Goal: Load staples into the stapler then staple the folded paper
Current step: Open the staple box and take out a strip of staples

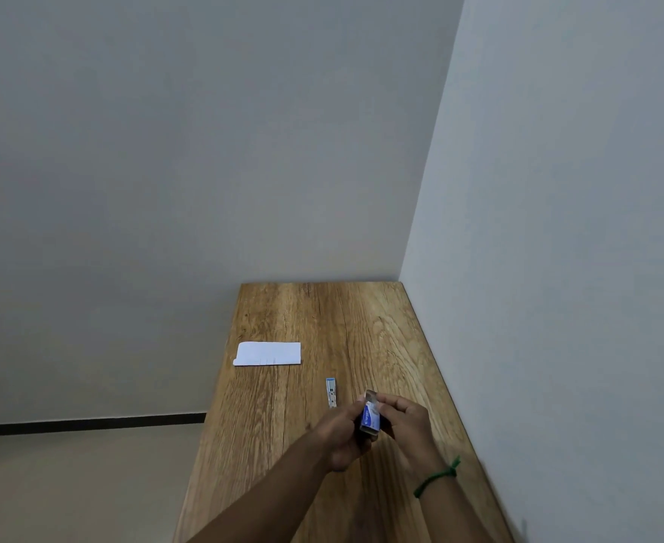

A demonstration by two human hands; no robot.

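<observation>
Tabletop: folded paper lies at the left edge, clear of the work. Both hands, left hand and right hand, grasp the staple box (apparently opening it). Stapler rests just beyond, within reach.

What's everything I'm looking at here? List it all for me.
Table: one, brown wood, in the corner against the right wall.
Paper: one, white, folded, at the table's left edge.
Stapler: one, blue and silver, lying mid-table, beyond the hands.
Staple box: one, blue and white, held above the table by both hands.
Wristband: one, green, on the right wrist.
Left hand: one, holding the box.
Right hand: one, fingers at the box's open end.
</observation>
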